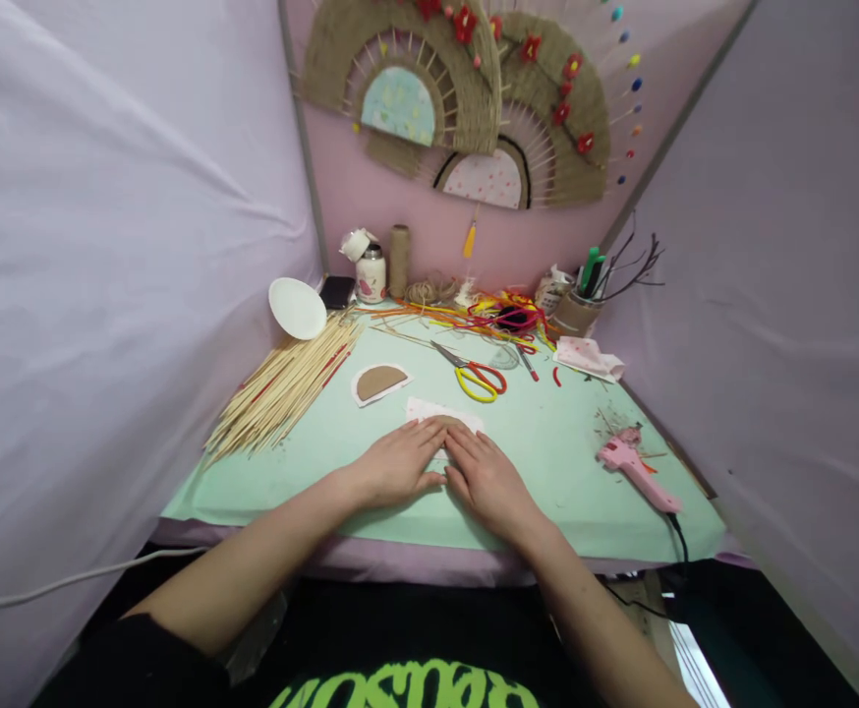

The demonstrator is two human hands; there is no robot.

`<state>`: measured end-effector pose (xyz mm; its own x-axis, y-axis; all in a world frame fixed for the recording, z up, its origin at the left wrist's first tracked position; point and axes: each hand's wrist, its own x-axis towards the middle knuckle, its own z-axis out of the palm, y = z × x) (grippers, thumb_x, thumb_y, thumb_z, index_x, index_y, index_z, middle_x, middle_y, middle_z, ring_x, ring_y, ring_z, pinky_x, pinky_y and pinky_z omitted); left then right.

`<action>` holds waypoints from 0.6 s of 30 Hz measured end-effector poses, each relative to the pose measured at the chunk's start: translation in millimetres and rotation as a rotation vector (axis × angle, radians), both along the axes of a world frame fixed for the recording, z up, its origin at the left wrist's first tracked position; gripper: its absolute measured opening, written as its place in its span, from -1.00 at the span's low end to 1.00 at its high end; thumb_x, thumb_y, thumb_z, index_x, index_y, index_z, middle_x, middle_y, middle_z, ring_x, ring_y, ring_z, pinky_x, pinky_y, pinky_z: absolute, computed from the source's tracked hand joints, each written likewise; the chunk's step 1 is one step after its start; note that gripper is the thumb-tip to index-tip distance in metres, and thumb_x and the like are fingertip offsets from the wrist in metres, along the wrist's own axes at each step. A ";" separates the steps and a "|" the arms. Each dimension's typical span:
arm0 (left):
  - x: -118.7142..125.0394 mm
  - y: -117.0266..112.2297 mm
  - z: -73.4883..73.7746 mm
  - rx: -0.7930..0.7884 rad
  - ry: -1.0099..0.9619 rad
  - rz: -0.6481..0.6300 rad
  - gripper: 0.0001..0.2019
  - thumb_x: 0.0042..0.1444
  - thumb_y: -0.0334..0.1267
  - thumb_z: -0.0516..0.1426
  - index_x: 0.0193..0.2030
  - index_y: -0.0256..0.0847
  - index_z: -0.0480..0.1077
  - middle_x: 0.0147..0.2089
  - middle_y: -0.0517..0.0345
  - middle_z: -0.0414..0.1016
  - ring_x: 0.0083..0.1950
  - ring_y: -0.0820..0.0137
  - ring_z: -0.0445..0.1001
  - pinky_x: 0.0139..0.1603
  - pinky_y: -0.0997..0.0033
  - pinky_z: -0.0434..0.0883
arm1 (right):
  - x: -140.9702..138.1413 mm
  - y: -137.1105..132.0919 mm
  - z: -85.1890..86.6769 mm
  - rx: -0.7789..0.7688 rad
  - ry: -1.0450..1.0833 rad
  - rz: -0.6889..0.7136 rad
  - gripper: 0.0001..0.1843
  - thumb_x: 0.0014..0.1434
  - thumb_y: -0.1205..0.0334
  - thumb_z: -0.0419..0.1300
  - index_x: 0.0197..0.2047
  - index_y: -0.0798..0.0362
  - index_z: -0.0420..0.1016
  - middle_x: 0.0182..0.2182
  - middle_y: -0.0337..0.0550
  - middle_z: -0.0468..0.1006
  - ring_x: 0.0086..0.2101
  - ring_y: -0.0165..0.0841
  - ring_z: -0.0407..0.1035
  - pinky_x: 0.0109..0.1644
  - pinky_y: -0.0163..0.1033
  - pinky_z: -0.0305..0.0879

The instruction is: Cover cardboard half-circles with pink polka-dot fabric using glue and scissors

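My left hand point(400, 462) and my right hand point(485, 474) lie flat side by side, fingertips meeting over a brown cardboard piece point(445, 421). That piece rests on a white, pink-dotted cloth point(422, 406), and most of it is hidden under my fingers. Both hands have their fingers stretched out. Just beyond my left hand lies a brown cardboard half-circle point(381, 382) on a larger white backing. Scissors point(478, 374) with one yellow and one red handle lie spread apart beyond my hands.
Thin wooden sticks point(282, 393) are heaped at left beside a white bowl point(298, 308). A pink glue gun point(640, 467) with a black cord lies at right. Colourful pipe cleaners point(503, 315), twine point(429, 290) and a pen holder point(575, 313) line the back. Fan-shaped decorations point(562, 98) hang above.
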<state>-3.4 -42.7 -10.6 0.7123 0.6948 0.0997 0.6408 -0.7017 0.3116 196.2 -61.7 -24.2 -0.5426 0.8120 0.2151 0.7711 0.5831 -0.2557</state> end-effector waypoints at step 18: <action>1.3 2.1 10.7 -0.072 -0.136 -0.032 -0.40 0.17 -0.08 0.16 0.33 -0.13 0.17 0.38 -0.01 0.20 0.38 0.18 0.18 0.40 0.07 0.09 | -2.1 6.7 9.8 -0.046 0.124 0.073 -0.50 0.26 0.33 0.00 0.26 0.04 0.35 0.27 -0.04 0.33 0.26 -0.24 0.19 0.32 -0.02 0.15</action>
